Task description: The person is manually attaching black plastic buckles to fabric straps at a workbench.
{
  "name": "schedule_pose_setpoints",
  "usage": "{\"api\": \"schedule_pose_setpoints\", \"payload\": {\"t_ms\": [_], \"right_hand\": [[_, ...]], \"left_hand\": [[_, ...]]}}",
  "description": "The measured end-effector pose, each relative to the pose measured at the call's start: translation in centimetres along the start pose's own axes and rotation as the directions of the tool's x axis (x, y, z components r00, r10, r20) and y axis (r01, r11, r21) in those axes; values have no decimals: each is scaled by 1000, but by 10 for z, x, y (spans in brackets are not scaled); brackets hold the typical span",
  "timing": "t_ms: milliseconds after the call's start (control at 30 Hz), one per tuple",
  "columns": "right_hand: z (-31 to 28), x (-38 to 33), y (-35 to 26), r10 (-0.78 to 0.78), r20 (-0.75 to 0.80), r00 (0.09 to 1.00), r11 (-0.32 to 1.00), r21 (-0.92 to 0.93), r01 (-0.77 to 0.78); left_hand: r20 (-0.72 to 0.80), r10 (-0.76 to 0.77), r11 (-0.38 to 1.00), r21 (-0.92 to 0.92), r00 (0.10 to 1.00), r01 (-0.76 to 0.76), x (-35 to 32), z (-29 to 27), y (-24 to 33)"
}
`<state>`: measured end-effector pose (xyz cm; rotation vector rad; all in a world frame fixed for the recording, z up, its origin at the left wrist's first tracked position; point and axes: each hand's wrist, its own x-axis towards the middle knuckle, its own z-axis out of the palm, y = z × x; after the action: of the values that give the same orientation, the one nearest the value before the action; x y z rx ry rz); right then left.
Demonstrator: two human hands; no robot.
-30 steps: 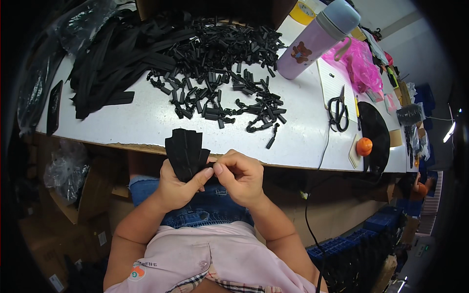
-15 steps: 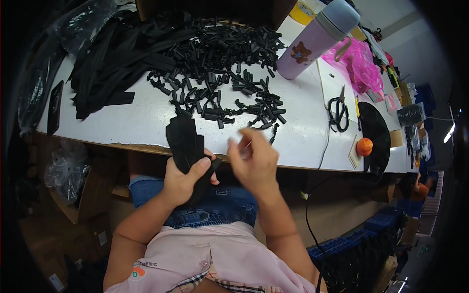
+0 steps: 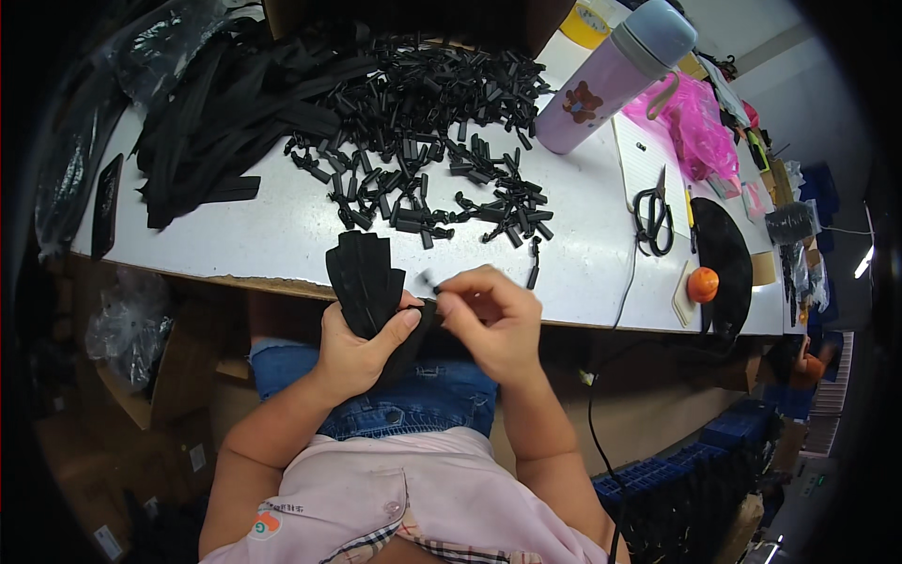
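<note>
My left hand (image 3: 362, 350) is closed round a fanned bundle of black zipper strips (image 3: 365, 277), held over my lap at the table's front edge. Just to its right, my right hand (image 3: 496, 320) pinches a small dark piece that looks like a zipper slider (image 3: 429, 281), blurred by motion. Its fingertips are close to the strips; whether they touch cannot be made out. Beyond my hands, many black zipper sliders with pullers (image 3: 409, 193) lie loose on the white table (image 3: 282, 240), heaped thicker toward the back. More black zipper strips (image 3: 216, 122) are piled at the left.
On the right stand a lilac bottle (image 3: 601, 85), black scissors (image 3: 651, 211) on lined paper, and an orange round object (image 3: 702, 284). Behind lies a pink plastic bag (image 3: 691, 122). A dark phone-like slab (image 3: 106, 207) lies at the far left. A black cable (image 3: 592, 423) hangs below the table.
My right hand has shifted slightly and now shows a small dark piece in its pinch. The strips in my left hand have tilted and fanned out more to the right.
</note>
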<state>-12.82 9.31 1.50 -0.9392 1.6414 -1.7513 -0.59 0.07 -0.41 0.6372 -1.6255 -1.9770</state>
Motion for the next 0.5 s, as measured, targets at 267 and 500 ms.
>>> {"api": "schedule_pose_setpoints", "payload": {"t_ms": [267, 500], "right_hand": [[3, 1, 2, -392, 169, 904, 850, -308, 426], [15, -14, 11, -220, -97, 971, 968, -149, 204]], "left_hand": [[-9, 62, 994, 96, 998, -61, -3, -1, 1], [-95, 90, 990, -101, 991, -100, -2, 5, 11]]}}
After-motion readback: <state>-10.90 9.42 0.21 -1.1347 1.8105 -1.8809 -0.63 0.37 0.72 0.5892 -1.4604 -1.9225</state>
